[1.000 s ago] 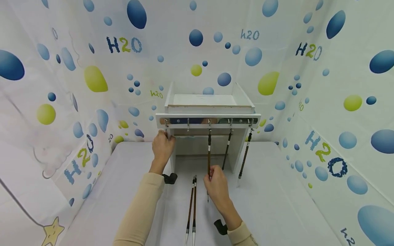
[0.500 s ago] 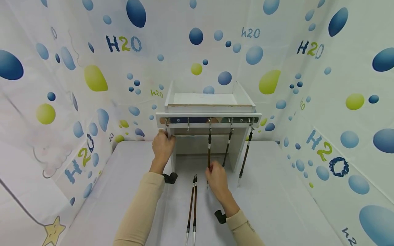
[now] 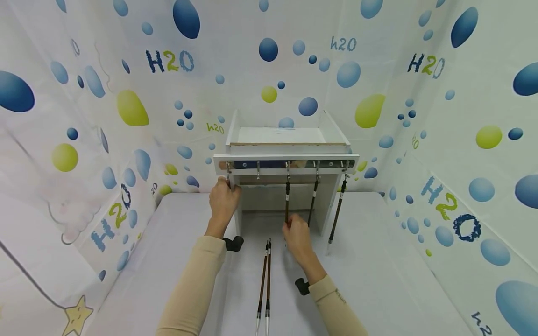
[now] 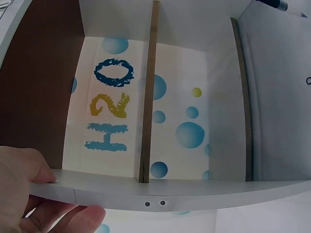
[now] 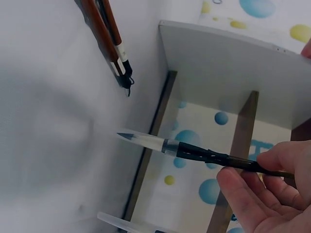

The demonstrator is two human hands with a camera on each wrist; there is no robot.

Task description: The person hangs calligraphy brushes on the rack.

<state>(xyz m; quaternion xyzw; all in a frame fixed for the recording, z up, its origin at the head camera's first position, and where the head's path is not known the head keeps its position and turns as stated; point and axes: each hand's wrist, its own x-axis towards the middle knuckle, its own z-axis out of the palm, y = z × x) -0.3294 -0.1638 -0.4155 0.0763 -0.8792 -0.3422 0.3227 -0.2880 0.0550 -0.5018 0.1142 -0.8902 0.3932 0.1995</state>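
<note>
A white wooden rack with a row of metal hooks stands ahead in the head view. My left hand grips its left side panel, thumb on one face and fingers on the other. From the middle hook hangs a writing brush; my right hand pinches its handle between thumb and fingers. In the right wrist view that brush's pale bristles with a dark tip point away from the hand. Two further brushes hang to its right, one nearer and one at the end hook.
Two brushes lie side by side on the white tabletop, their loop ends toward the rack. The second hook from the left carries nothing. Patterned curtains enclose the back and sides.
My right hand has moved a little away from me toward the rack, and the lower end of the pinched brush has swung back with it. The left hand keeps its grip on the panel.
</note>
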